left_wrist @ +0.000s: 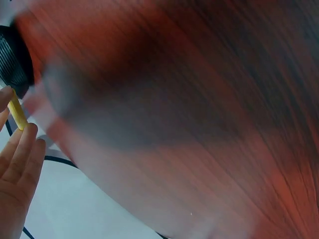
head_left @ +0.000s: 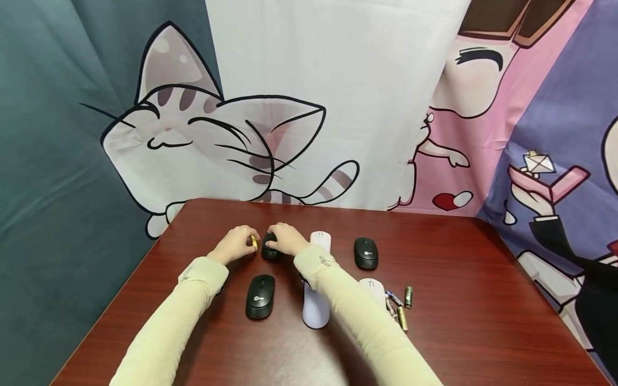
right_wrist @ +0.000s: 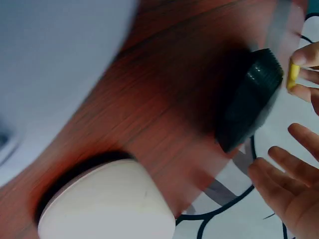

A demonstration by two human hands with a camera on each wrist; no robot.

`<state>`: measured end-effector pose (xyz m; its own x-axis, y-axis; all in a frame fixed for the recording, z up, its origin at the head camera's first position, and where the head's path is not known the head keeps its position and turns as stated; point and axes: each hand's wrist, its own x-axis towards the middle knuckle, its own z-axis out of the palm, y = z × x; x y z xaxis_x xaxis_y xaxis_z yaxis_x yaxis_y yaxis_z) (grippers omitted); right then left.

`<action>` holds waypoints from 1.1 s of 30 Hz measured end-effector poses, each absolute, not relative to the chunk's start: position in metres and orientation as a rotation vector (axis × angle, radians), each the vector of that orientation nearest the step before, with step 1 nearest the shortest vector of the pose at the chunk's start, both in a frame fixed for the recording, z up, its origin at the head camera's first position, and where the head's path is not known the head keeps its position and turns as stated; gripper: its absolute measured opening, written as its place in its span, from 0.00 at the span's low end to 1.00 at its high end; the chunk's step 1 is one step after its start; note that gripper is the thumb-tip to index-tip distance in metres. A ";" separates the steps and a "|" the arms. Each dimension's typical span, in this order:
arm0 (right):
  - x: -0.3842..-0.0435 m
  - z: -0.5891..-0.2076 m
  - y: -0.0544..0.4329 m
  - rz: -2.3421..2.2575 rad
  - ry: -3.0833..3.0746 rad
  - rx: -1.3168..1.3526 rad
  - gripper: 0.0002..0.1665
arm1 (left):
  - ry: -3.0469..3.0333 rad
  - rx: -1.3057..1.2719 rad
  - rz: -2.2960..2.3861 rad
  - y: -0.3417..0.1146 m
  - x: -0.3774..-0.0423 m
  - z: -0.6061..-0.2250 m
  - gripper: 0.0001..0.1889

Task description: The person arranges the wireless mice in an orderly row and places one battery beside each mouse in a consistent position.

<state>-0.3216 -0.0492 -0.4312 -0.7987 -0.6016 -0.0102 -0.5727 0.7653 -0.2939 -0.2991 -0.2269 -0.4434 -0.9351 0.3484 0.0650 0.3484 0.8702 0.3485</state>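
Observation:
My left hand [head_left: 236, 244] pinches a small yellow battery [left_wrist: 18, 110] between thumb and fingertips, just left of a black mouse [head_left: 270, 250] near the table's back edge. My right hand [head_left: 286, 239] is over that mouse in the head view and partly covers it. In the right wrist view, its fingers [right_wrist: 279, 181] are extended and spread beside the black mouse [right_wrist: 251, 102], with nothing in their grasp. That view also catches the yellow battery [right_wrist: 293, 75] at the left hand's fingertips. Another black mouse [head_left: 260, 296] lies in front of the left hand.
Under and beside the right sleeve [head_left: 357, 300] are a white mouse [head_left: 321, 240], a lavender mouse [head_left: 316, 310] and a partly hidden white mouse [head_left: 372, 288]. Farther right are a black mouse [head_left: 366, 253], a green battery [head_left: 409, 296] and several more batteries. A printed curtain [head_left: 328, 64] hangs behind the table.

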 end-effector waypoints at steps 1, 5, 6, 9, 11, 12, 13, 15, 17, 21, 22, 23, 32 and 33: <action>-0.323 -0.433 -0.052 -0.392 2.844 -0.926 0.23 | -3.041 -0.550 -0.582 -0.228 -0.300 -0.443 0.14; -0.328 -0.437 -0.056 -0.300 2.797 -0.880 0.30 | -3.034 -0.513 -0.646 -0.227 -0.305 -0.441 0.22; -0.329 -0.438 -0.056 -0.284 2.792 -0.883 0.31 | -3.031 -0.510 -0.665 -0.227 -0.307 -0.440 0.24; -0.331 -0.440 -0.055 -0.265 2.790 -0.906 0.32 | -3.045 -0.520 -0.690 -0.224 -0.310 -0.440 0.26; -0.332 -0.440 -0.055 -0.260 2.781 -0.908 0.32 | -3.068 -0.531 -0.692 -0.222 -0.311 -0.441 0.26; -0.331 -0.441 -0.056 -0.255 2.774 -0.910 0.31 | -3.082 -0.535 -0.690 -0.221 -0.311 -0.442 0.25; -0.331 -0.440 -0.056 -0.252 2.764 -0.906 0.31 | -3.094 -0.539 -0.686 -0.221 -0.312 -0.443 0.25; -0.331 -0.440 -0.057 -0.250 2.749 -0.892 0.31 | -3.113 -0.538 -0.678 -0.220 -0.314 -0.445 0.25; -0.331 -0.438 -0.060 -0.259 2.741 -0.879 0.30 | -3.117 -0.534 -0.682 -0.219 -0.316 -0.446 0.25; -0.333 -0.436 -0.063 -0.269 2.747 -0.861 0.30 | -3.081 -0.581 -0.683 -0.215 -0.321 -0.447 0.25; -0.334 -0.436 -0.063 -0.269 2.748 -0.864 0.30 | -3.071 -0.595 -0.684 -0.214 -0.323 -0.448 0.25; -0.334 -0.436 -0.063 -0.268 2.750 -0.873 0.30 | -3.061 -0.604 -0.680 -0.213 -0.323 -0.448 0.25; -0.331 -0.442 -0.060 -0.288 2.780 -0.916 0.31 | -3.105 -0.597 -0.642 -0.206 -0.326 -0.453 0.25; -0.331 -0.443 -0.060 -0.287 2.778 -0.904 0.31 | -3.109 -0.593 -0.642 -0.206 -0.327 -0.454 0.25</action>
